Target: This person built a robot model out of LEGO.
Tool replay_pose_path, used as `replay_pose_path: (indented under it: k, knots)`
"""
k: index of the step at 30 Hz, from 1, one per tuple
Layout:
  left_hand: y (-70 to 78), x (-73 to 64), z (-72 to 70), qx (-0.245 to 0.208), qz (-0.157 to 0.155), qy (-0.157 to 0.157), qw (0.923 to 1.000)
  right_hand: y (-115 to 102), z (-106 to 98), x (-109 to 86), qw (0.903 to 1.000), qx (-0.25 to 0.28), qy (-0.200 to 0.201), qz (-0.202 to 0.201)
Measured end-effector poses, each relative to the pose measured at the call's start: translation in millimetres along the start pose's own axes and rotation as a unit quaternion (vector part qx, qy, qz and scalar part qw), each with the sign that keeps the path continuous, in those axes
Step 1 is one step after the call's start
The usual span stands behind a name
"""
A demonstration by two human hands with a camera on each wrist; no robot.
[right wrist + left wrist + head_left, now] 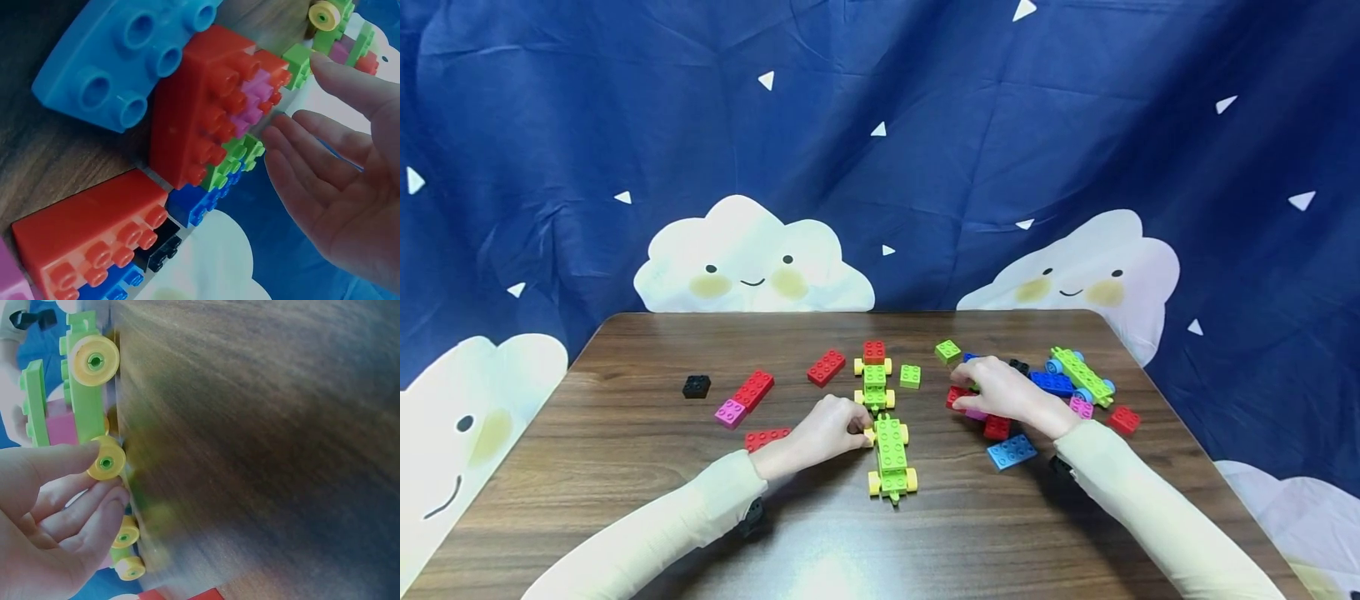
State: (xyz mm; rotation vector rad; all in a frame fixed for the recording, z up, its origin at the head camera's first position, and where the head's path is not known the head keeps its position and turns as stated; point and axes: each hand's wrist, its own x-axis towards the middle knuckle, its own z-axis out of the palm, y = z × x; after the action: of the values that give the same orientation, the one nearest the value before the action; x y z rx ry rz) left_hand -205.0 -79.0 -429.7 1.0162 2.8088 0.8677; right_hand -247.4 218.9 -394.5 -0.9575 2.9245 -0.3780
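Note:
In the head view my left hand is at a yellow wheel on the nearer lime-green wheeled base. The left wrist view shows thumb and fingers pinching about that yellow wheel. Just beyond, end to end with it, stands another lime-green wheeled base carrying a red brick. My right hand is over a group of bricks, its fingertips by a red brick. Seen from the right wrist, its fingers are extended and apart, with nothing held.
Near the right hand lie a light blue brick, a dark blue brick and a green base with blue wheels. Small green bricks sit mid-table. Leftward are red bricks, a pink one and a black one.

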Motion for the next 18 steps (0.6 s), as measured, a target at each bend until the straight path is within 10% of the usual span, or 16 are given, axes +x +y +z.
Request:
replay_pose_path:
  k: [18]
  knots:
    - [-1.7,1.7,0.3,0.0,-0.006,-0.008,0.9999,3.6,10.1,13.2,0.9989,-0.039,-0.026,0.0]
